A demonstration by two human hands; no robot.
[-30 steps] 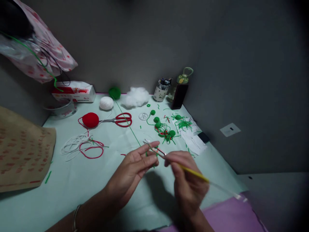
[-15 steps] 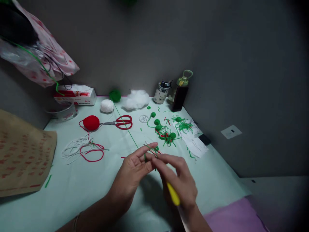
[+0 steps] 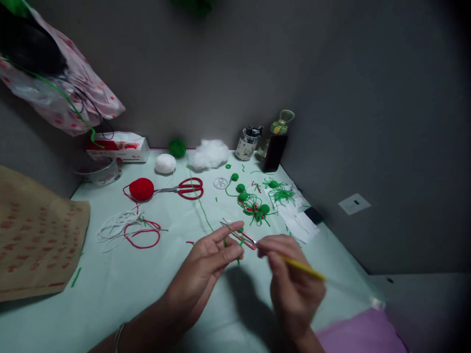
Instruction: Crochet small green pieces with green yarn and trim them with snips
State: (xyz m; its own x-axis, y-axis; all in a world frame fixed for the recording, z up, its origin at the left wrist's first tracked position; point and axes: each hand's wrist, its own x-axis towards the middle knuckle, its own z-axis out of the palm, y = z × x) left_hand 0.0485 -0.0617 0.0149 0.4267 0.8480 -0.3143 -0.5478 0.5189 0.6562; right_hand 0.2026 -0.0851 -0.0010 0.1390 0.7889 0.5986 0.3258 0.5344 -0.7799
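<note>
My left hand [image 3: 202,269] is closed, thumb against the fingers, on a small piece of green yarn work [image 3: 239,252], mostly hidden by the fingers. Green yarn [image 3: 204,214] runs from the left hand back toward a green yarn ball [image 3: 177,147]. My right hand [image 3: 294,279] grips a crochet hook with a yellow handle [image 3: 307,269]. The hook's thin shaft points left toward the green yarn at the left fingertips. Whether its tip is in a loop cannot be made out. Several green crocheted balls [image 3: 264,209] with loose tails lie just beyond the hands.
Red-handled scissors [image 3: 190,188] lie beside a red yarn ball [image 3: 142,189]. Near them are a white yarn ball [image 3: 165,163], white stuffing [image 3: 209,154] and loose white cord [image 3: 116,228]. A pen cup [image 3: 246,144], phone [image 3: 275,153] and bottle [image 3: 279,127] stand at the back; a paper bag [image 3: 40,240] at left.
My right hand has moved right and away from the left fingers, and the yellow handle has swung to point rightward. The green yarn now hangs slacker. My left hand keeps its grip.
</note>
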